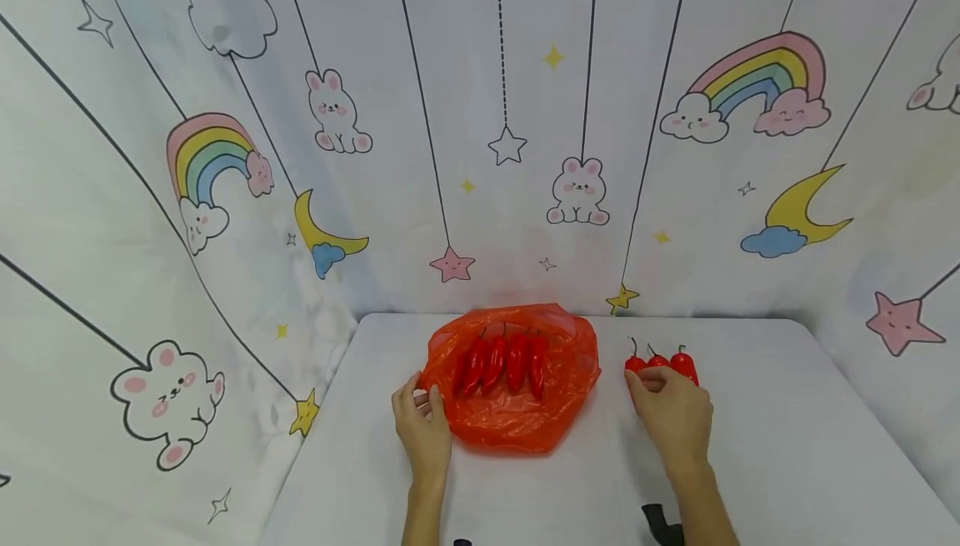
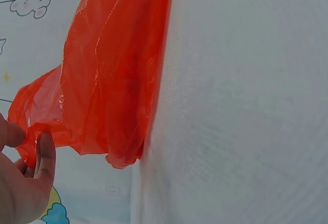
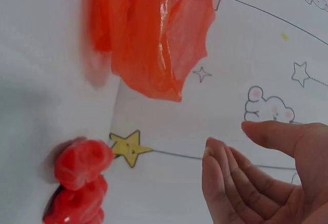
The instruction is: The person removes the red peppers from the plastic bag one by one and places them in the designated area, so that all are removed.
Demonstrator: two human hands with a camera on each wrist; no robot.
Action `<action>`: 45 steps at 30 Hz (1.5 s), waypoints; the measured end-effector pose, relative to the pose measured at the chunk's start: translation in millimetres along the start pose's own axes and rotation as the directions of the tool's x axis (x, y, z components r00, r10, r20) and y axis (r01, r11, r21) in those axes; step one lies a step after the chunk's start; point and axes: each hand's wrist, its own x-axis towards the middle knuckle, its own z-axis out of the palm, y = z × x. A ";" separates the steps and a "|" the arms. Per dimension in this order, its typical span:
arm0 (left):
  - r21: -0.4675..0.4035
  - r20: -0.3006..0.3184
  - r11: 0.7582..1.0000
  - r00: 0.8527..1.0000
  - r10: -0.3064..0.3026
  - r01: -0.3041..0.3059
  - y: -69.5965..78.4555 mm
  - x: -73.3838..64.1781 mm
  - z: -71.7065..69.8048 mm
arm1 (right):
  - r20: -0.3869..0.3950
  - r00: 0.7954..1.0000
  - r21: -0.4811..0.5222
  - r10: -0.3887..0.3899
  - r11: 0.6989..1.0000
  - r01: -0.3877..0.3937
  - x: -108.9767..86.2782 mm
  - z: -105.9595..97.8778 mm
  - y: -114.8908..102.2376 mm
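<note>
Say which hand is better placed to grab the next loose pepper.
Probably the right hand: it is empty beside the three loose peppers, while the left hand pinches the red bag.

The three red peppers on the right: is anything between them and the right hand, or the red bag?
Nothing visible stands between the right hand and the red peppers; only a gap shows in the right wrist view. Toward the red bag, the one thing in the way seems its own raised side.

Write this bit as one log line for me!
left hand: pinches bag | right hand: empty, near three peppers on table | in bag: four peppers
</note>
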 end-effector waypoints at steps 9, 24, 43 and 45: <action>0.003 -0.012 1.000 1.000 0.003 -0.003 -1.6 1.0 -1.5 | 0.061 0.978 0.116 -0.198 0.975 0.190 -8.4 44.0 -21.3; -0.006 -0.005 1.000 1.000 -0.006 0.006 -0.5 -0.8 -0.5 | 0.247 0.927 0.126 -0.284 0.957 0.259 -21.5 75.4 -42.9; 0.011 -0.011 1.000 1.000 -0.014 0.014 -0.2 -0.5 -0.9 | 0.443 0.829 0.145 -0.341 0.940 0.309 -17.3 115.6 -40.9; 0.013 -0.012 1.000 1.000 -0.014 0.014 -1.5 -0.1 -0.6 | 0.446 0.833 0.123 -0.326 0.945 0.304 -15.9 117.6 -40.7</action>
